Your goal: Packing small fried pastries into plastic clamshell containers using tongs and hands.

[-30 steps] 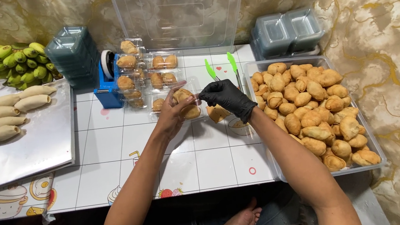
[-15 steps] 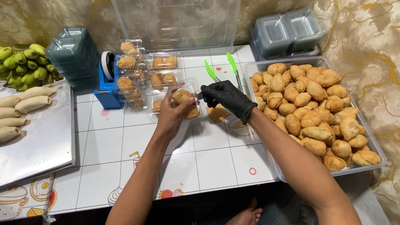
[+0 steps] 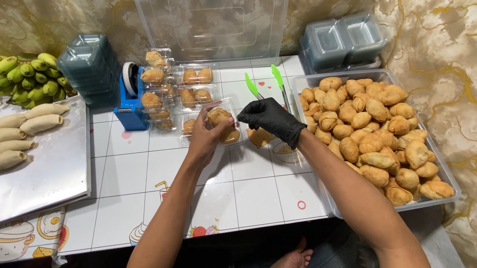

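My bare left hand (image 3: 204,138) grips a small clear plastic clamshell box (image 3: 218,118) with golden fried pastries inside, just above the tiled table. My right hand (image 3: 270,119), in a black glove, rests its fingers on the right edge of the same box. Beside the gloved hand a loose pastry (image 3: 260,136) lies on the table. Filled clamshell boxes (image 3: 178,87) are stacked behind, next to a blue tape dispenser (image 3: 129,103).
A big clear tray (image 3: 447,186) heaped with fried pastries fills the right. Green-handled tongs (image 3: 266,85) lie behind my hands. A metal tray (image 3: 50,175) with pale dough rolls sits left, green bananas (image 3: 23,76) behind it. Stacks of empty boxes (image 3: 343,39) stand at the back.
Both hands stay on the clamshell box with only slight shifts; the box looks a little more closed over the pastries.
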